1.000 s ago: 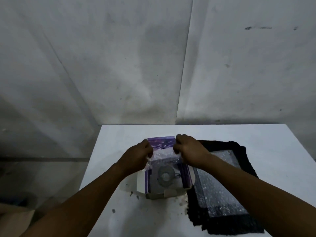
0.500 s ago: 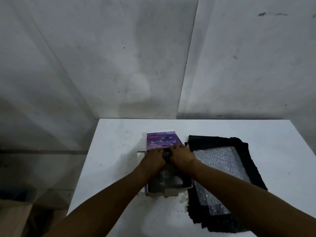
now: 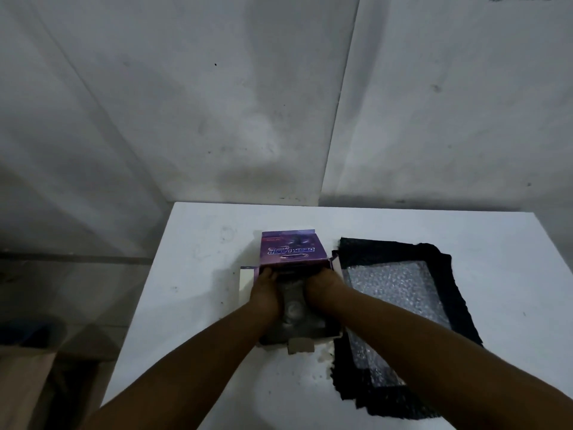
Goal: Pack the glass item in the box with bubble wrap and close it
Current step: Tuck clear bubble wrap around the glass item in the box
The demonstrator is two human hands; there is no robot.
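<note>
Both hands reach into the open purple box [image 3: 293, 252] that lies on the white surface [image 3: 198, 274]. The left hand [image 3: 266, 294] sits at the box's left inner wall, fingers curled down inside; the right hand [image 3: 322, 288] sits at the right wall in the same way. Between them lies the wrapped glass item [image 3: 293, 308], a grey rounded shape under bubble wrap, down in the box. Each hand seems to press on the wrap at its side, but the dim light hides the fingertips, so whether they grip it I cannot tell. The lid stands raised on the far side, printed face up, and a white flap [image 3: 246, 287] sticks out on the left. Just beside the box on the right lies a black cloth [image 3: 434, 259] with a sheet of bubble wrap [image 3: 390, 283] on top.
</note>
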